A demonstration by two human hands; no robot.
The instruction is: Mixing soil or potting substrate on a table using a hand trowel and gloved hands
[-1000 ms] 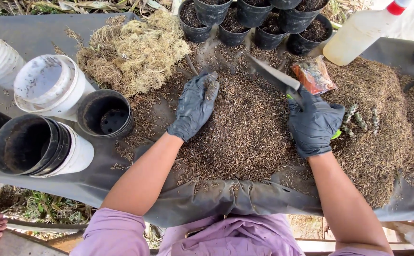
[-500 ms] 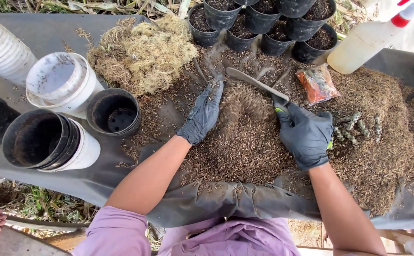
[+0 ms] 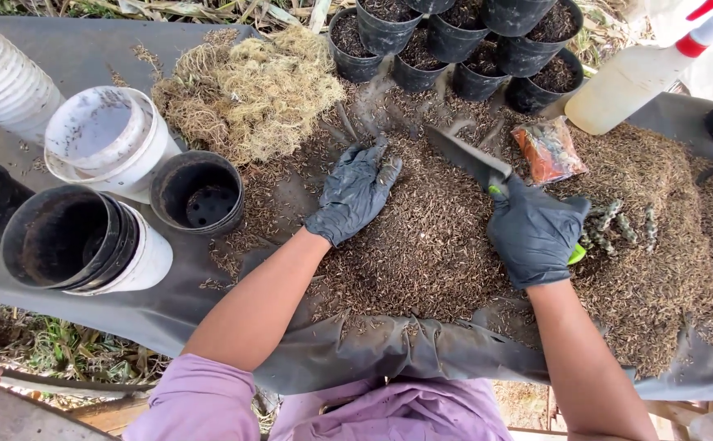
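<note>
Both my hands wear black gloves. My left hand (image 3: 355,193) lies flat with fingers spread on a brown heap of dry husk mix (image 3: 422,245) spread over a grey sheet (image 3: 87,57). My right hand (image 3: 534,233) grips a knife (image 3: 464,155) by its green handle, its dark blade pointing up and left over the mix. A small orange packet (image 3: 547,150) lies just beyond the right hand. A few green cactus-like cuttings (image 3: 618,222) rest to its right.
A clump of pale dry moss (image 3: 250,90) sits left of the heap. Several black pots filled with soil (image 3: 454,41) stand at the back. Empty black and white pots (image 3: 197,192) crowd the left. A white spray bottle (image 3: 634,77) lies at the right.
My right hand has swung the knife down and left across the heap, away from the orange packet. My left hand has stayed spread on the mix.
</note>
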